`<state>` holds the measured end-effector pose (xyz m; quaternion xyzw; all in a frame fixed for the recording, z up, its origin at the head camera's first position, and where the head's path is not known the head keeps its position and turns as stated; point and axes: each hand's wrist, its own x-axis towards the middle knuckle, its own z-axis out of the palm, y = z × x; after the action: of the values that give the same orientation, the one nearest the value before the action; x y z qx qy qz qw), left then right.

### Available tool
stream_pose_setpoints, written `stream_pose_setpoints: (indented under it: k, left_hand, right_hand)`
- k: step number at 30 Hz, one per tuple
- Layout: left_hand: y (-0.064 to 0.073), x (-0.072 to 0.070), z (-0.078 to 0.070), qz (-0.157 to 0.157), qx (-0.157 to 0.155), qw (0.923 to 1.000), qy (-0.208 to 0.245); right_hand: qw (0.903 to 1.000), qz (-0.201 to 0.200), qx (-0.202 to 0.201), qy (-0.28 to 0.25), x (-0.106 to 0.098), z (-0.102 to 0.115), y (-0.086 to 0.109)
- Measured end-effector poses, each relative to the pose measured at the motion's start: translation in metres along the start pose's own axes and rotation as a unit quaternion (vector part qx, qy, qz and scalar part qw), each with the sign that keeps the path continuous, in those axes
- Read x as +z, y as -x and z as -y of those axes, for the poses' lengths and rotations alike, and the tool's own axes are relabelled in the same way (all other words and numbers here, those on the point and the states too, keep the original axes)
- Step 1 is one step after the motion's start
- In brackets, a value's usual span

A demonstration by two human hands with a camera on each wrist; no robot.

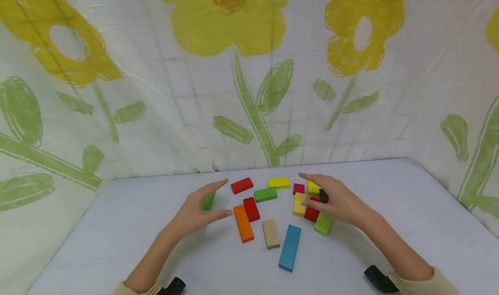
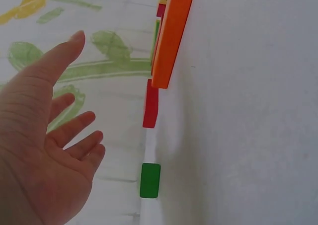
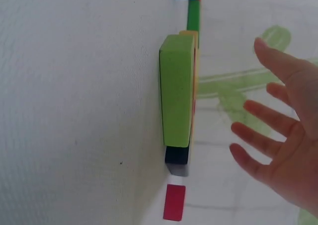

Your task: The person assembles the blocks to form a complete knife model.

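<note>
Both hands hover over a white table with coloured blocks between them. My left hand (image 1: 196,207) has its fingers apart and holds nothing. Nearest to it are an orange block (image 1: 243,223) and a green block (image 1: 208,201), partly hidden behind the hand. My right hand (image 1: 337,198), also spread and holding nothing, hangs over the right-hand cluster. Around it lie a light green block (image 1: 322,224), a red block (image 1: 312,212), a pale yellow block (image 1: 299,204) and a black block (image 1: 323,196), some partly covered by the hand. Both wrist views show gaps between fingers and blocks.
A blue block (image 1: 290,248) and a natural wood block (image 1: 270,234) lie nearer me. Farther back are red (image 1: 241,185), green (image 1: 265,195), yellow (image 1: 278,183) and magenta (image 1: 298,189) blocks. A flower-painted curtain (image 1: 187,113) hangs behind the table's far edge.
</note>
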<state>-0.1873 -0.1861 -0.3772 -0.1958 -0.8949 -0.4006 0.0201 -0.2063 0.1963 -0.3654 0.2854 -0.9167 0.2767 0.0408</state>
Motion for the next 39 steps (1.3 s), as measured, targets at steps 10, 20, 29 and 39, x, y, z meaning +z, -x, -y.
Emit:
stream_pose_setpoints:
  k: [10,20,29,39]
  left_hand:
    - [-0.002,0.018,0.009,0.075,0.024,0.9858,0.148]
    - [-0.002,0.026,0.014,0.124,-0.014,0.9671,0.222]
    - [-0.004,0.027,0.018,0.135,-0.018,0.9625,0.235]
    - [-0.004,0.029,0.026,0.17,0.001,0.9687,0.181]
  right_hand:
    - [0.9886,0.076,-0.006,-0.13,0.011,0.008,0.001]
    - [0.9594,0.184,-0.031,-0.211,0.026,0.013,-0.001]
    - [0.9512,0.231,-0.011,-0.204,0.029,0.017,0.002]
    - [0.9463,0.243,-0.024,-0.212,0.031,0.016,0.004]
